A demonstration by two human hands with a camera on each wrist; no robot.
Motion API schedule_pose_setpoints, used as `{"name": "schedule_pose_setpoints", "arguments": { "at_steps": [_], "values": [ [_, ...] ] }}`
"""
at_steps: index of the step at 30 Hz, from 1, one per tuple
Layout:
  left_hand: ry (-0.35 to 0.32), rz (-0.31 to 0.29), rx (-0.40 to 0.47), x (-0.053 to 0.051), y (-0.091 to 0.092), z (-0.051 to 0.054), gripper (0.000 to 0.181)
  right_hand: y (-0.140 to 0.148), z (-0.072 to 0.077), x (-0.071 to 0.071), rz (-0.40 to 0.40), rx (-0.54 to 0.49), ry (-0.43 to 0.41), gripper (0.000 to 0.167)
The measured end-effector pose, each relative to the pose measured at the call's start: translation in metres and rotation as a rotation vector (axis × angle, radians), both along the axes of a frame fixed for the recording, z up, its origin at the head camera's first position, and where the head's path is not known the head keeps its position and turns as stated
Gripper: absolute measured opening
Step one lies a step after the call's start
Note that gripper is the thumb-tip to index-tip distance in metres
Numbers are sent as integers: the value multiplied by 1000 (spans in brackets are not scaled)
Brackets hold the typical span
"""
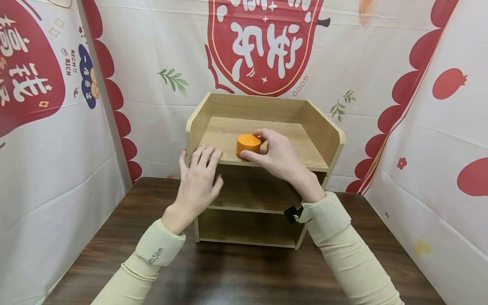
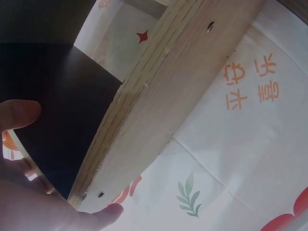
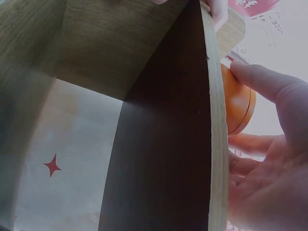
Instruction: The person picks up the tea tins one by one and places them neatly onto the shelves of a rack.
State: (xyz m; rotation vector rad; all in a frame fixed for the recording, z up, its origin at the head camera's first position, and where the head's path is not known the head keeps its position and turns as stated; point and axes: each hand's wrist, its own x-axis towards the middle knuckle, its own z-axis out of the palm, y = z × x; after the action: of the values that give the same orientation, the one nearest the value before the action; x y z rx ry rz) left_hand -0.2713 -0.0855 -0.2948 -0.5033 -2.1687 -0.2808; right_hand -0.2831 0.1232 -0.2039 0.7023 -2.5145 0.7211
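Note:
In the head view, a short orange cylinder (image 1: 248, 146) sits on the top board of a small wooden shelf (image 1: 236, 125), near its front edge. My right hand (image 1: 284, 157) pinches it between thumb and fingers from the right. The right wrist view shows the cylinder (image 3: 237, 101) partly behind the board's edge, with a line running near its rim. My left hand (image 1: 199, 183) rests on the shelf's front left corner, several fingers lying over the top board. Its thumb (image 2: 21, 115) hangs apart from the wood, in front of the compartment below; the little finger (image 2: 108, 215) reaches the outer side panel.
The shelf stands on a dark brown table (image 1: 228, 273), with two compartments below its top board. Raised panels (image 1: 324, 127) border the top at the back and sides. Printed white cloth (image 1: 152, 55) hangs behind and on both sides. A dark object (image 1: 292, 214) shows by the right cuff.

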Motion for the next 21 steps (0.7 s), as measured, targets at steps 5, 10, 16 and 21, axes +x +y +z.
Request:
{"name": "schedule_pose_setpoints", "arguments": {
  "at_steps": [5,10,16,21],
  "values": [
    [8,-2,3,0,0,-1,60,0,0,1,5,23,-5,62],
    [16,0,5,1,1,0,60,4,0,10,-10,34,17,70],
    [12,-6,16,1,1,0,61,18,-6,28,-42,20,136,65],
    [3,-4,15,1,1,-1,60,36,-18,43,-57,-10,298,57]
  ]
}}
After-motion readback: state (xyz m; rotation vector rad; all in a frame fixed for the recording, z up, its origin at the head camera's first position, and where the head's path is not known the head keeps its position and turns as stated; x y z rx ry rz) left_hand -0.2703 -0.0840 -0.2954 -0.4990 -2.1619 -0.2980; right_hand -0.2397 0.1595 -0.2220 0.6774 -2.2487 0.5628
